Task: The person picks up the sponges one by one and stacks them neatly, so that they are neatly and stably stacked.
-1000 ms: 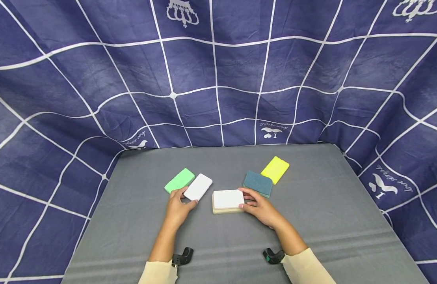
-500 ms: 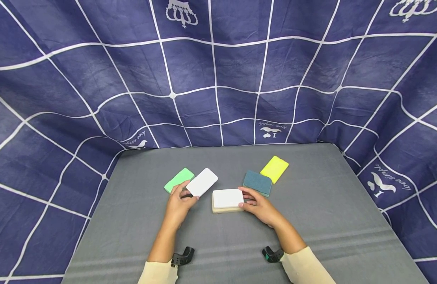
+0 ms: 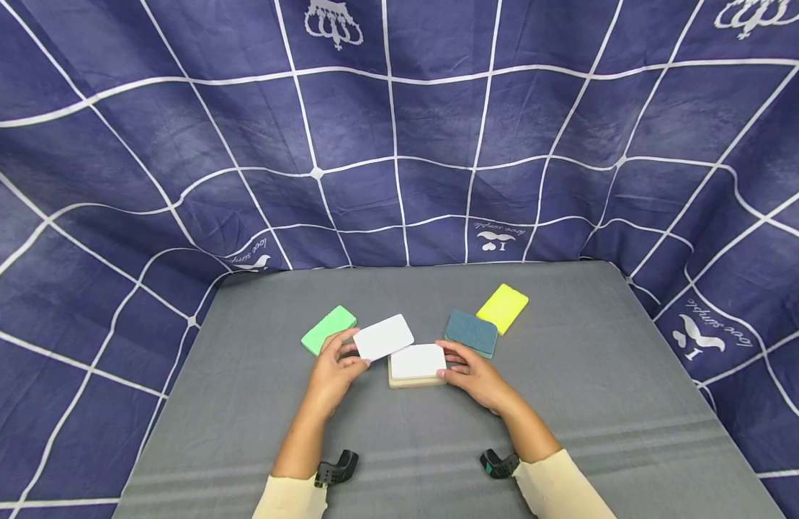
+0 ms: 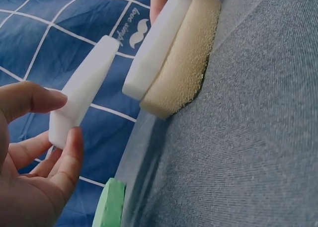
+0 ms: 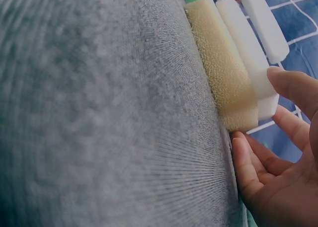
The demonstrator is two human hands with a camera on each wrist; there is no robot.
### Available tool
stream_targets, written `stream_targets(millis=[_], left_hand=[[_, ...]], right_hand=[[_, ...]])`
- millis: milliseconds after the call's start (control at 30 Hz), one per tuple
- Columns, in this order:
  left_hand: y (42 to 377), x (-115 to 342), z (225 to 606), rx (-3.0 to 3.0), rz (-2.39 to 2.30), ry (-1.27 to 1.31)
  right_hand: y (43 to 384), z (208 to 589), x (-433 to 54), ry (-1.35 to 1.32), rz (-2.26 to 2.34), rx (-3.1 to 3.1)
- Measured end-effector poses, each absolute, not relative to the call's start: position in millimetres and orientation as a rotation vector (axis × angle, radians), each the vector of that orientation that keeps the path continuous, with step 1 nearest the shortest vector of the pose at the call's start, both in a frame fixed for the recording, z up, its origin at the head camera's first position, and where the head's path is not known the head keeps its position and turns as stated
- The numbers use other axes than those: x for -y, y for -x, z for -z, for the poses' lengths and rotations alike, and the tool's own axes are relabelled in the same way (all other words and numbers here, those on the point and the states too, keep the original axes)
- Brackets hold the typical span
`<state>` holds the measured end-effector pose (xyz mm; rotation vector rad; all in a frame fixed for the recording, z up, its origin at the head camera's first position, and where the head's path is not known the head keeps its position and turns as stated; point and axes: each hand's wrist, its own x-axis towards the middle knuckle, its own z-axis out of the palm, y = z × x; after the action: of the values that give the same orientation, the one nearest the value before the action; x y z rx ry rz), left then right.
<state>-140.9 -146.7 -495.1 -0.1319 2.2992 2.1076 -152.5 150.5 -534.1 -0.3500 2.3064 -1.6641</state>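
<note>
My left hand (image 3: 334, 371) pinches a white sponge (image 3: 383, 337) by its left end, thumb on the near side. This sponge hangs tilted above the table; the wrist views show a gap between it and the stack beside it. That stack is a second white sponge (image 3: 417, 361) lying flat on a porous beige sponge (image 4: 184, 58). At the stack's right end, my right hand (image 3: 477, 378) holds the upper white sponge between thumb and forefinger. Its lower fingers (image 5: 243, 155) are close to the beige sponge's end. Behind my left hand lies a green sponge (image 3: 329, 328).
A dark teal sponge (image 3: 470, 331) lies beyond my right hand, against a yellow sponge (image 3: 503, 308). Grey cloth covers the table (image 3: 412, 447). A blue curtain (image 3: 431, 194) with white lines encloses the back and sides.
My left hand has lifted its white sponge and turned it, bringing it rightward until it overlaps the stack's left corner in the head view. My right hand stays at the stack.
</note>
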Motion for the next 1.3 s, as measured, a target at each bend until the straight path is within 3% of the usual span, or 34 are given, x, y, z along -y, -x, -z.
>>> stream_targets(millis=[1300], left_hand=[[139.8,112.2,508.0,-2.422,-1.865,-0.135]], right_hand=[[149.9,533.2,-148.2,0.323,1.697,-2.271]])
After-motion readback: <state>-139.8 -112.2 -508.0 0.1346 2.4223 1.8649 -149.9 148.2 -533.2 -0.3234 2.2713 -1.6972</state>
